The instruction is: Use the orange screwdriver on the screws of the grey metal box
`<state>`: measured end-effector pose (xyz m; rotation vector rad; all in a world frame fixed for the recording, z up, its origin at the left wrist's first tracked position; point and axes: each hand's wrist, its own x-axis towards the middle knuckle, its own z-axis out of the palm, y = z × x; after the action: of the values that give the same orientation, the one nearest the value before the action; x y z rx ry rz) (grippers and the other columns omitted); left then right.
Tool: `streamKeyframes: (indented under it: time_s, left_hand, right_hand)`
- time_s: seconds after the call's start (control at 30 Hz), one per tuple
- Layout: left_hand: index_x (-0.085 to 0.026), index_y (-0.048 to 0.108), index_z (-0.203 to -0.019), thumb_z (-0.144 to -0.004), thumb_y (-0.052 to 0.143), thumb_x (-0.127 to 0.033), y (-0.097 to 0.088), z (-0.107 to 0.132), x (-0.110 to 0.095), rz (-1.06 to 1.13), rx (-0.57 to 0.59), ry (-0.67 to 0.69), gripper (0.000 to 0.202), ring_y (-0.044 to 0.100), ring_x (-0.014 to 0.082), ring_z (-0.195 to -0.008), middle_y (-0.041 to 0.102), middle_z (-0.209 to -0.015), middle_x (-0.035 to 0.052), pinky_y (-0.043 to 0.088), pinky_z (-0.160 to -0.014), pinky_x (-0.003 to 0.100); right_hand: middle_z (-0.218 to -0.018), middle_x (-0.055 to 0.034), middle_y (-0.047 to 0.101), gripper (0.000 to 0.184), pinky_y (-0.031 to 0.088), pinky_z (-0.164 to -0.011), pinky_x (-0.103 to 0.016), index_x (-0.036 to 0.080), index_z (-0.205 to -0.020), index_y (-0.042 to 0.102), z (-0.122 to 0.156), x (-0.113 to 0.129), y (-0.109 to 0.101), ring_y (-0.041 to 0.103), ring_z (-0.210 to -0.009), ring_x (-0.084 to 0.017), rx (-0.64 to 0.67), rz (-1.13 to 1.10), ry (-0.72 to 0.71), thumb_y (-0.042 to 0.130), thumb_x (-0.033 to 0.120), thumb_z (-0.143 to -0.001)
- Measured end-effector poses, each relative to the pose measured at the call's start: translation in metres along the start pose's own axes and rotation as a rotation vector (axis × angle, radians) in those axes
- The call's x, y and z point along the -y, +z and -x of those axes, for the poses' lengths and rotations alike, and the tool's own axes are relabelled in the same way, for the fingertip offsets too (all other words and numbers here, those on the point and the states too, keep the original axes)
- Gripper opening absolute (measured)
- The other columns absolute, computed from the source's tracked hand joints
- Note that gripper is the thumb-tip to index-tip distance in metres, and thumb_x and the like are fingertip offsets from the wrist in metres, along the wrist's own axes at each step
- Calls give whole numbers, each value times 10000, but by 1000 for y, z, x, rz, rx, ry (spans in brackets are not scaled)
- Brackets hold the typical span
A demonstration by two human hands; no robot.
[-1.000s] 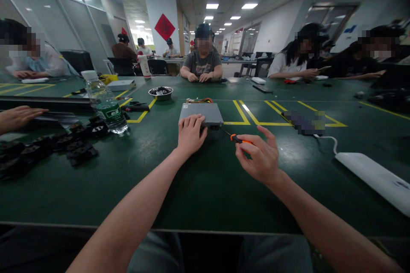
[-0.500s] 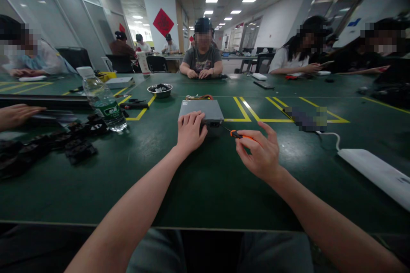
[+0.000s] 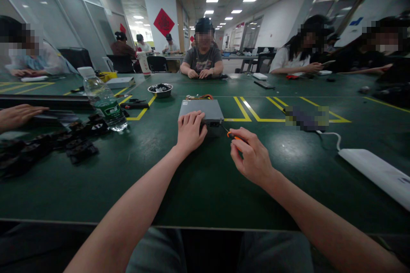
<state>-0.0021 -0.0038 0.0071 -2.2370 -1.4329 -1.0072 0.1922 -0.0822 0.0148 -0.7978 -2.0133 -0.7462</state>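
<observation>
A grey metal computer power supply [image 3: 209,107] lies on the green table, its socket side facing me and a bundle of coloured wires [image 3: 205,97] behind it. Across its top left spread the fingers of my left hand [image 3: 189,134], while the thumb comes down over the near edge, gripping the unit. My right hand [image 3: 254,155] is closed around the orange and black handle of a screwdriver [image 3: 232,135]. The thin shaft points up and left at the unit's lower right corner, by the socket. Whether the tip sits in a screw is too small to tell.
A water bottle [image 3: 107,104] and a heap of black parts [image 3: 81,147] stand to the left, near another person's hand [image 3: 21,116]. Behind is a metal bowl [image 3: 160,90] of small parts. To the right lie a blurred-out phone [image 3: 306,118] and a white power strip [image 3: 373,170].
My right hand has shifted a little left, bringing the screwdriver closer to the power supply; its raised fingers have curled in. The left hand and the unit have stayed put.
</observation>
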Motion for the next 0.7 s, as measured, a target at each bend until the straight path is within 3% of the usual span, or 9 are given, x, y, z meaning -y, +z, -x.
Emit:
streamKeyframes:
  time_s: [0.17, 0.3, 0.4, 0.57, 0.7]
  left_hand:
    - [-238, 464, -1185, -838, 441, -280, -1, 0, 0, 11, 20, -10, 350, 396, 229, -1178, 507, -1257, 48, 255, -982, 402]
    - [-236, 465, -1184, -841, 438, -278, -1, 0, -1, 6, 23, -11, 347, 398, 227, -1178, 502, -1265, 49, 253, -984, 401]
    - [-230, 469, -1180, -837, 443, -277, 0, 0, -1, -2, 15, -9, 347, 403, 225, -1172, 504, -1264, 48, 251, -986, 399]
    - [-231, 471, -1177, -838, 445, -283, 1, 0, 0, 2, 7, -10, 344, 403, 225, -1171, 509, -1255, 48, 247, -991, 400]
    - [-234, 469, -1178, -839, 446, -286, 0, 0, 0, 7, 10, -13, 344, 400, 222, -1174, 508, -1258, 45, 249, -989, 398]
  right_hand:
    - [-968, -50, 592, 246, 475, -770, -356, 231, -973, 451, -4, -2, -4, 554, -899, -177, -13, 73, 4, 574, 153, -775]
    - [-1046, -83, 562, 335, 484, -781, -331, 217, -1062, 419, -2, -1, -3, 543, -966, -177, -38, 13, 13, 520, 79, -774]
    - [-1071, -101, 545, 328, 484, -786, -347, 208, -1059, 411, -3, -2, -2, 538, -983, -193, -40, 10, 58, 539, 115, -772]
    - [-960, -61, 600, 287, 470, -750, -351, 220, -991, 434, -6, -4, -6, 568, -849, -179, -30, 94, 23, 592, 150, -761]
    - [-1041, -79, 584, 358, 472, -791, -355, 219, -1081, 399, -5, -3, -4, 569, -943, -178, -53, 2, 46, 534, 100, -772]
